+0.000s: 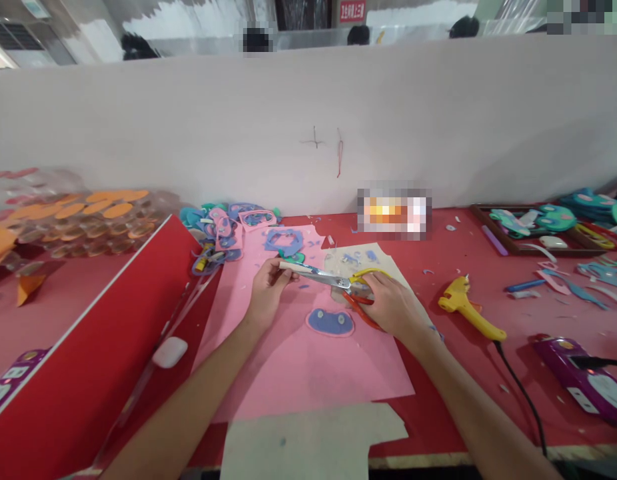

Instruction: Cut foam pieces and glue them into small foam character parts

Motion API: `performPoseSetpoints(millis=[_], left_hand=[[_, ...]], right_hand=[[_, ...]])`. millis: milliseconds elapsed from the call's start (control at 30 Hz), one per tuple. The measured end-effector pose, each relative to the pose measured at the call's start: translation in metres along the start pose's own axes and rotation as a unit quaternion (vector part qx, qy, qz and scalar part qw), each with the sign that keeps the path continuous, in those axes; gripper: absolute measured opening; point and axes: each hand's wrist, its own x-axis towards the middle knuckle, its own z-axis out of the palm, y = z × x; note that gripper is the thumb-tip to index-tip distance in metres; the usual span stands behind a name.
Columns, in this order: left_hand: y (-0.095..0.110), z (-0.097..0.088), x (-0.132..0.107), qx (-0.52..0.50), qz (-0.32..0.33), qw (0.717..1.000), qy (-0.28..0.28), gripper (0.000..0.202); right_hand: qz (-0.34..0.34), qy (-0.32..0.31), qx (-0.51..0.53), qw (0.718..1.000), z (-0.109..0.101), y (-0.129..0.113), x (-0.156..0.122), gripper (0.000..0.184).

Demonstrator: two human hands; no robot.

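Head view: right fingers (379, 285) hold scissors (344, 283), left fingers (282, 280) pinch a pale piece (297, 268). Its cutting seems unfinished; one blue shape (331, 323), apparently trimmed, lies on the pink sheet (308, 380).

Red tabletop (423, 257), pale partition (213, 120) behind, red divider (98, 333) at left, red sign (352, 12) beyond

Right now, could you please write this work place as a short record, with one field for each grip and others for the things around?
Left grip: pinches a pale piece along the blades of the scissors; too unclear to name
Right grip: holds the scissors' handles
Between forearms: pink-edged blue shape, on pink sheet
Right side: yellow glue gun, on red table
Far right: dark tray
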Motion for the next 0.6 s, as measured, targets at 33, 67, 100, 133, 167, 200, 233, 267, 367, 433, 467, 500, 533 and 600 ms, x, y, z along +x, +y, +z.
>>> performPoseSetpoints(millis=[33, 67, 100, 133, 167, 200, 233, 267, 367, 433, 467, 500, 533, 600], left_hand=[[0.0003, 0.0004, -0.0002, -0.003, 0.001, 1.000, -0.002, 0.025], [0.0008, 0.0010, -0.0005, -0.005, 0.001, 1.000, -0.005, 0.025], [0.0013, 0.0016, -0.0007, -0.006, 0.001, 1.000, -0.006, 0.025], [0.0020, 0.0022, -0.0009, -0.006, 0.001, 1.000, -0.008, 0.026], [0.0027, 0.0028, -0.0011, -0.006, 0.001, 1.000, -0.009, 0.027], [0.0034, 0.0033, -0.0012, -0.005, 0.000, 1.000, -0.010, 0.027], [0.0040, 0.0037, -0.0013, -0.004, 0.001, 1.000, -0.010, 0.028], [0.0046, 0.0040, -0.0014, -0.004, 0.002, 1.000, -0.010, 0.028], [0.0053, 0.0044, -0.0012, -0.006, 0.003, 1.000, -0.009, 0.029], [0.0050, 0.0043, -0.0010, -0.008, 0.002, 1.000, -0.008, 0.029], [0.0047, 0.0043, -0.0008, -0.009, 0.003, 1.000, -0.008, 0.029], [0.0043, 0.0043, -0.0007, -0.010, 0.004, 1.000, -0.008, 0.029], [0.0039, 0.0042, -0.0006, -0.011, 0.004, 1.000, -0.008, 0.029], [0.0032, 0.0041, -0.0005, -0.014, 0.006, 1.000, -0.009, 0.029]], right_hand=[[0.000, 0.000, -0.001, 1.000, 0.0001, 0.0002, -0.0001, 0.037], [0.000, 0.001, -0.002, 1.000, 0.0003, 0.0004, -0.0002, 0.037], [-0.001, 0.001, -0.003, 1.000, 0.0004, 0.0006, -0.0004, 0.037], [-0.002, 0.001, -0.004, 1.000, 0.0005, 0.0007, -0.0005, 0.037], [-0.003, 0.001, -0.003, 1.000, 0.0006, 0.0008, -0.0007, 0.037], [-0.004, 0.002, -0.003, 1.000, 0.0005, 0.0007, -0.0008, 0.037], [-0.005, 0.003, -0.002, 1.000, 0.0004, 0.0005, -0.0008, 0.036], [-0.005, 0.005, -0.002, 1.000, 0.0003, 0.0002, -0.0008, 0.036], [-0.007, 0.010, -0.004, 1.000, -0.0001, -0.0008, -0.0005, 0.037], [-0.011, 0.013, -0.005, 1.000, -0.0004, -0.0012, -0.0001, 0.038], [-0.013, 0.014, -0.006, 1.000, -0.0006, -0.0013, 0.0000, 0.039], [-0.015, 0.015, -0.007, 1.000, -0.0008, -0.0013, 0.0001, 0.039], [-0.015, 0.015, -0.008, 1.000, -0.0010, -0.0013, 0.0002, 0.039], [-0.012, 0.013, -0.010, 1.000, -0.0013, -0.0012, 0.0000, 0.040]])
